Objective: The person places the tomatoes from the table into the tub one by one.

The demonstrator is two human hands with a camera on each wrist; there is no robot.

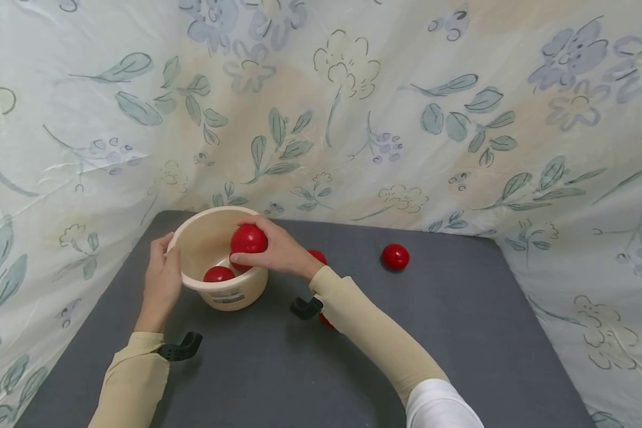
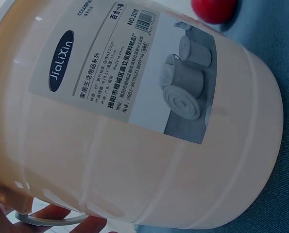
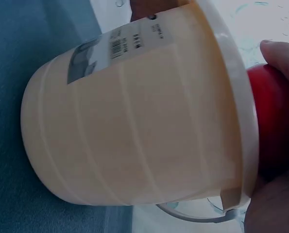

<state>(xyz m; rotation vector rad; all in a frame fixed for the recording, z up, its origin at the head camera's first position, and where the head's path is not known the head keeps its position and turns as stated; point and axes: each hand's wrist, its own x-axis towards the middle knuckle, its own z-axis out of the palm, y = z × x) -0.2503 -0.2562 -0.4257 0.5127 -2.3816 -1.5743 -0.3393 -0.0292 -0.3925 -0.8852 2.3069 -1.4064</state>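
A cream plastic bucket with a printed label stands at the left of the table. My left hand grips its rim on the left side, and some of its fingers show by the grey handle in the left wrist view. Over the bucket's mouth, my right hand holds a glossy red ball between thumb and fingers. Inside lies another red ball; more red shows just under the held one, partly hidden by the thumb.
On the dark grey table, one red ball lies right of centre. A second red ball is partly behind my right wrist, and a third red ball peeks out under the sleeve. Floral cloth hangs behind and at the sides.
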